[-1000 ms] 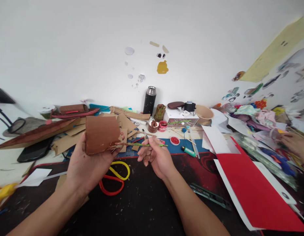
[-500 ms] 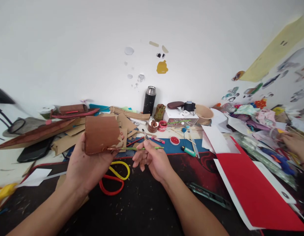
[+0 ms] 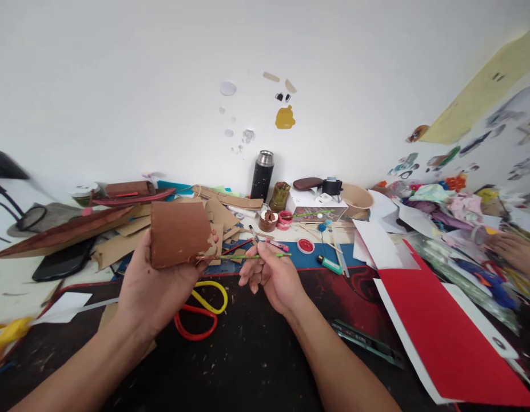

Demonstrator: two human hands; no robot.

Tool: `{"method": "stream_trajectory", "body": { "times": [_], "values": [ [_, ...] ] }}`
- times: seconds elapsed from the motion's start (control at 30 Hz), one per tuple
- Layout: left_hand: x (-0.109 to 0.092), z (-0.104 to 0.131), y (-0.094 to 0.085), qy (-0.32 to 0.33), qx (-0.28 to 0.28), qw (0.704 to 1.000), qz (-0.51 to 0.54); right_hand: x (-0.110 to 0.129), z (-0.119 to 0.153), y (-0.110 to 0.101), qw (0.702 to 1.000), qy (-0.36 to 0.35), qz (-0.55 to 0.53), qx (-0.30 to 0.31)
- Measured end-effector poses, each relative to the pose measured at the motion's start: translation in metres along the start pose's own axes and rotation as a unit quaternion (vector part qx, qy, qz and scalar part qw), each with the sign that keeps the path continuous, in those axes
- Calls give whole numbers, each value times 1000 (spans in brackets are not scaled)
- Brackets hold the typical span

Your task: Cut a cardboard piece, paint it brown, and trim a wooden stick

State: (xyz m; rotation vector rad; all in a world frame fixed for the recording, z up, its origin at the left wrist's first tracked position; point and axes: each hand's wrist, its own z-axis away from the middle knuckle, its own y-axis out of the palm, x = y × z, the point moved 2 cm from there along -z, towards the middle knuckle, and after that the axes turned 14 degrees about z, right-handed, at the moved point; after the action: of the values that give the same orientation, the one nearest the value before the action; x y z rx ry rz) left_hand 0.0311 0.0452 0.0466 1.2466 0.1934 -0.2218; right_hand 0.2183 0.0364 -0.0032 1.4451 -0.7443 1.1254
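Note:
My left hand (image 3: 155,292) is wrapped round a brown-painted cardboard piece (image 3: 179,233), box-like or rounded, with bare cardboard showing at its lower right. Between the fingertips of my right hand (image 3: 275,277) is a thin green-handled paintbrush (image 3: 234,257). Its brown tip meets the piece's lower right edge, beside the unpainted patch. A jar of brown paint (image 3: 269,221) with white on its rim stands behind my right hand, next to a jar of red paint (image 3: 285,220). Below the piece, scissors (image 3: 196,322) with red and yellow handles lie on the black mat, their blades hidden.
Cardboard scraps (image 3: 112,246) and a brown boat-shaped piece (image 3: 63,232) cover the left. A black flask (image 3: 262,176) stands by the wall. Red paper (image 3: 445,320) and a utility knife (image 3: 367,342) lie at right. Another person's hand (image 3: 511,252) is at the far right.
My right hand and the paintbrush have shifted slightly right, the brush tip sliding along the piece's lower edge. My left hand keeps its hold. The whole view has shifted a little.

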Motion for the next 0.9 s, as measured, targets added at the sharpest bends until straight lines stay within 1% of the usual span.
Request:
{"method": "stream_trajectory", "body": {
  "times": [0.2, 0.4, 0.6, 0.73, 0.9],
  "values": [
    [2, 1, 0, 3, -14, 1000, -4, -3, 1, 4, 1000, 8, 11, 28],
    [0, 1, 1, -4, -5, 1000, 12, 5, -2, -8, 1000, -4, 3, -31],
    [-5, 2, 2, 0, -14, 1000, -7, 9, -3, -13, 999, -8, 14, -43],
    [-4, 1, 2, -5, -5, 1000, 2, 9, -3, -13, 998, -13, 11, -57],
    [-1, 2, 3, -6, -7, 1000, 1, 12, -4, -17, 996, -24, -5, -80]
  ]
}}
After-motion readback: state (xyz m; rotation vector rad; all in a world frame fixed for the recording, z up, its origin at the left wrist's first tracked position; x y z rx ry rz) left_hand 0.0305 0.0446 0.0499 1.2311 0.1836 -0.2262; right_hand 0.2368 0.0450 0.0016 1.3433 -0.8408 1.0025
